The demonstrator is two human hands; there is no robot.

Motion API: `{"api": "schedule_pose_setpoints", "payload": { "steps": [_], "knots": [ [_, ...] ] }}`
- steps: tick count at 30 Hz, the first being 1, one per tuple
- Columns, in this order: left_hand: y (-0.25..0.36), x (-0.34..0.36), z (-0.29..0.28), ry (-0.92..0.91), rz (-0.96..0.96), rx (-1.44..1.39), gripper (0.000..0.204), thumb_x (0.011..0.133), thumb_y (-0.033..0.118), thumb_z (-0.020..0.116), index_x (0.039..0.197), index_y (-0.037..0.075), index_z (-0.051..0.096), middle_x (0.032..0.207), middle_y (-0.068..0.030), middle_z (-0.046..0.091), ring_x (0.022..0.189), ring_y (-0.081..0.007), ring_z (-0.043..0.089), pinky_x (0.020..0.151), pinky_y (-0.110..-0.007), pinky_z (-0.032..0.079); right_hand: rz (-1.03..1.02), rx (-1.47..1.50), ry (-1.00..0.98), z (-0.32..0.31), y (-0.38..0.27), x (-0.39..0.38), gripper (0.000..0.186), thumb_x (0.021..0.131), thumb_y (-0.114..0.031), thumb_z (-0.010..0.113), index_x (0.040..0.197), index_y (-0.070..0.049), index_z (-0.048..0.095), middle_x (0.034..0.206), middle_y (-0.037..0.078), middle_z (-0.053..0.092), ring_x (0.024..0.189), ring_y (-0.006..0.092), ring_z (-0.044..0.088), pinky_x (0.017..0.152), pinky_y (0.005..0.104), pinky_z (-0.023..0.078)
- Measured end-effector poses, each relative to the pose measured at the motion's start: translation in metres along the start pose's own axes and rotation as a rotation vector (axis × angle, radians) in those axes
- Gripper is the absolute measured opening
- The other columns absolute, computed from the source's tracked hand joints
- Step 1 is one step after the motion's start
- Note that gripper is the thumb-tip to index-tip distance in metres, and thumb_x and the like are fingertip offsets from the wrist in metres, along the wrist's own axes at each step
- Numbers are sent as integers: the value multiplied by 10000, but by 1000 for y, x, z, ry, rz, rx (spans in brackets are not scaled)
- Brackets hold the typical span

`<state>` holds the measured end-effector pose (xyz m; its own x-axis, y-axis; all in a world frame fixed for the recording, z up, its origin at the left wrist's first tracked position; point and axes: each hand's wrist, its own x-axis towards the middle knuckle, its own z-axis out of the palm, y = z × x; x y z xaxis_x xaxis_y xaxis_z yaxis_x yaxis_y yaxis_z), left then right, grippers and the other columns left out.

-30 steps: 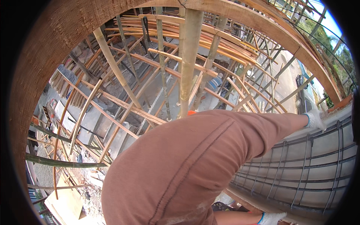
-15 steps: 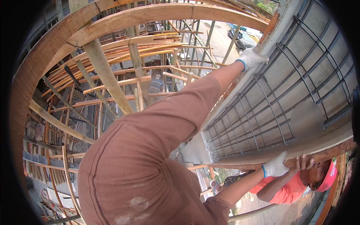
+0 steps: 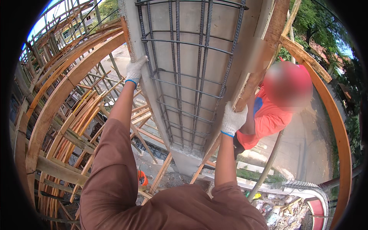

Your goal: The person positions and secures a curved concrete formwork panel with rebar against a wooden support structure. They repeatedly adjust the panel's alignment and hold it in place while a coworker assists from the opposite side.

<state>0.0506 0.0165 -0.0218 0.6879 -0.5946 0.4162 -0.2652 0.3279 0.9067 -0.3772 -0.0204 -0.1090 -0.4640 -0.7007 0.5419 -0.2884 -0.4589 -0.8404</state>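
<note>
A long trough of grey-faced formwork (image 3: 189,25) runs away from me, with a cage of ribbed steel rebar (image 3: 178,50) inside it. My left hand (image 3: 136,71), in a white knit glove with a blue cuff, is closed around the trough's left side board (image 3: 131,34). On the opposite side, my right hand (image 3: 234,119), gloved the same way, grips the lower part of the wooden edge timber (image 3: 251,88). Its fingertips are partly hidden behind the wood. Both arms reach forward, apart from the rebar.
A co-worker in a red shirt (image 3: 272,120) and cap is close beside the right timber. Curved wooden beams (image 3: 50,111) and poles crowd the left. Another curved timber (image 3: 339,142) bends along the right. Far below lie a road (image 3: 306,145) and a rubbish heap (image 3: 283,211).
My view has swung to face along the trough, which now stands centrally. Both hands remain on its opposite edges. The co-worker now appears upright at the right.
</note>
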Motion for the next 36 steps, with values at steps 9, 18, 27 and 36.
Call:
{"api": "schedule_pose_setpoints", "payload": {
  "steps": [9, 18, 27, 36],
  "knots": [
    [7, -7, 0, 2, 1, 15, 499, 819, 327, 781, 1181, 7, 655, 1033, -81, 681, 879, -177, 640, 800, -326, 526, -43, 27, 11, -5, -10, 4, 458, 719, -195, 760, 1129, -31, 641, 1000, 169, 681, 901, 351, 667, 802, 416, 510],
    [7, -6, 6, -16, -28, -2, 552, 856, 327, 741, 1251, -35, 608, 1137, -101, 646, 949, -198, 628, 834, -332, 523, 36, 10, -39, -10, -7, 8, 397, 730, -215, 739, 1091, -66, 667, 918, 174, 686, 869, 374, 672, 759, 429, 520],
    [-3, 3, 4, -44, 6, 3, 519, 872, 296, 728, 1264, -16, 593, 1136, -98, 640, 989, -206, 620, 844, -343, 518, 48, 20, -22, -7, -3, 8, 387, 727, -204, 731, 1083, -67, 665, 919, 199, 680, 871, 402, 660, 753, 447, 518],
    [-3, 2, 6, -21, -33, 12, 518, 861, 316, 732, 1246, -16, 633, 1169, -110, 645, 999, -204, 622, 853, -339, 515, 47, 62, -58, -10, -3, 8, 404, 735, -193, 729, 1106, -52, 655, 955, 203, 680, 893, 389, 665, 769, 428, 518]
  ]
}}
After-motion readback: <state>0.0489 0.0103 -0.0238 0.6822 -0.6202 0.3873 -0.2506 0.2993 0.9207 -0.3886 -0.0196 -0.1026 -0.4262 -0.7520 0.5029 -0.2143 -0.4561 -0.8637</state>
